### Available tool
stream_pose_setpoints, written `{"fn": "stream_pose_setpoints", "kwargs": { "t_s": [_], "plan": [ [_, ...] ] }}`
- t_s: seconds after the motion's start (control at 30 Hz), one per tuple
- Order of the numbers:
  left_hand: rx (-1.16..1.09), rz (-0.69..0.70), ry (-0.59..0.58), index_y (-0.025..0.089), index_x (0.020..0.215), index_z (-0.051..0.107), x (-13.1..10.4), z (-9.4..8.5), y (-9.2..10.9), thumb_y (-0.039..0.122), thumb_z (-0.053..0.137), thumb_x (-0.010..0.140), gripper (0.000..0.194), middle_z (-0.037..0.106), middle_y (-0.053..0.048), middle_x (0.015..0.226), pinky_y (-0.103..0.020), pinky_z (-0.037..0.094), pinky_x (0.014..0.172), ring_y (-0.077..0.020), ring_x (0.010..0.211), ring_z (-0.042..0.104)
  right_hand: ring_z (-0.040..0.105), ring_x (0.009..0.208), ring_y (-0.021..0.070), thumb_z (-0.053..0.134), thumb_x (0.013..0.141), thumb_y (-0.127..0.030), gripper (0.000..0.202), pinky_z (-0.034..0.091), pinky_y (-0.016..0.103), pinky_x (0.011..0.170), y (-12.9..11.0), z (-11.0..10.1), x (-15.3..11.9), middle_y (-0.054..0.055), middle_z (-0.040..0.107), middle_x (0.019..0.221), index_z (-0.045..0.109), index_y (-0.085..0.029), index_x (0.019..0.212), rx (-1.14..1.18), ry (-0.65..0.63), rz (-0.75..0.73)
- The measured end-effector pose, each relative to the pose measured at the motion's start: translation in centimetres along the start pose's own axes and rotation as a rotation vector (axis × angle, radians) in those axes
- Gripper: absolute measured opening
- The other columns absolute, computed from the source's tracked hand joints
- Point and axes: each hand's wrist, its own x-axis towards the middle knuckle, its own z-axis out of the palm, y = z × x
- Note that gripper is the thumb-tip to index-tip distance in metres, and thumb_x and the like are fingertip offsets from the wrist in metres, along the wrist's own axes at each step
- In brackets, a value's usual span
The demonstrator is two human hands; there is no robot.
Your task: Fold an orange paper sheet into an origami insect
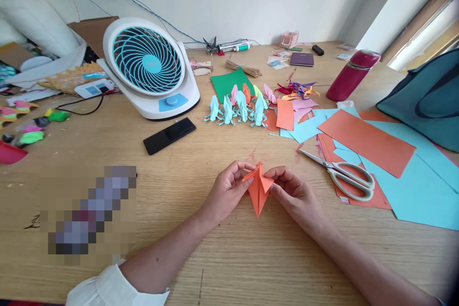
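Observation:
An orange piece of folded origami paper (pixel 258 196) is held between my two hands over the wooden table, its long point toward me and small flaps spread at the upper sides. My left hand (pixel 229 191) pinches its left flap between thumb and fingers. On the other side, my right hand (pixel 294 193) grips the right flap the same way. Beyond my hands stand several folded paper figures (pixel 243 107), mostly light blue, with pink, orange and yellow-green ones behind. Scissors (pixel 349 179) with pale handles lie to the right on orange paper.
Orange sheets (pixel 369 141) and light blue sheets (pixel 423 191) cover the right side, near a red flask (pixel 353 76) and a teal bag (pixel 426 100). At the left are a white fan (pixel 190 88), a black phone (pixel 169 136) and a pixelated object (pixel 93 210).

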Motion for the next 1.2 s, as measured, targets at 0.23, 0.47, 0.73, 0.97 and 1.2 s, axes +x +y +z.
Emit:
{"fn": "stream_pose_setpoints", "kwargs": {
  "t_s": [0.23,0.47,0.73,0.97,1.2],
  "plan": [
    [0.618,0.342,0.139,0.02,0.094,0.065,-0.5,-0.6,-0.1,0.018,0.06,0.09,0.006,0.06,-0.003,0.09,-0.025,0.047,0.07,-0.0137,0.079,0.057,0.058,0.087,0.0184,0.052,0.094,-0.018,0.013,0.05,0.032,0.073,-0.6,-0.5,-0.7,0.007,0.058,0.101,0.061,-0.023,0.103,-0.623,0.013,-0.294],
    [0.973,0.516,-0.123,0.019,0.095,0.062,-2.1,-1.3,-0.2,0.007,0.057,0.09,0.013,0.066,-0.005,0.096,-0.033,0.047,0.084,-0.0191,0.092,0.057,0.057,0.09,0.022,0.05,0.094,-0.012,0.02,0.049,0.038,0.078,-1.1,-1.0,-1.4,0.009,0.061,0.101,0.062,-0.022,0.107,-0.933,-0.229,-0.408],
    [0.871,0.435,-0.177,0.019,0.094,0.065,-1.4,-1.7,-0.4,0.008,0.061,0.088,0.013,0.068,-0.004,0.095,-0.031,0.05,0.084,-0.0185,0.093,0.061,0.059,0.087,0.0204,0.05,0.094,-0.013,0.021,0.049,0.035,0.076,-1.4,-1.1,-1.1,0.009,0.063,0.097,0.065,-0.021,0.106,-0.863,-0.321,-0.324],
    [0.882,0.401,-0.171,0.02,0.095,0.066,-1.3,-1.5,-0.5,0.008,0.059,0.086,0.017,0.065,-0.004,0.095,-0.03,0.051,0.08,-0.0181,0.091,0.062,0.062,0.083,0.0173,0.052,0.095,-0.02,0.02,0.05,0.03,0.072,-1.2,-1.6,-0.9,0.007,0.064,0.097,0.068,-0.023,0.108,-0.795,-0.308,-0.248],
    [0.944,0.416,-0.154,0.018,0.087,0.058,-1.6,-1.3,-0.5,0.009,0.061,0.085,0.01,0.065,-0.003,0.089,-0.03,0.049,0.078,-0.0184,0.086,0.06,0.06,0.077,0.0158,0.051,0.097,-0.02,0.016,0.049,0.029,0.068,-1.5,-1.6,-0.6,0.006,0.063,0.09,0.065,-0.02,0.091,-0.762,-0.264,-0.174]
  ]
}}
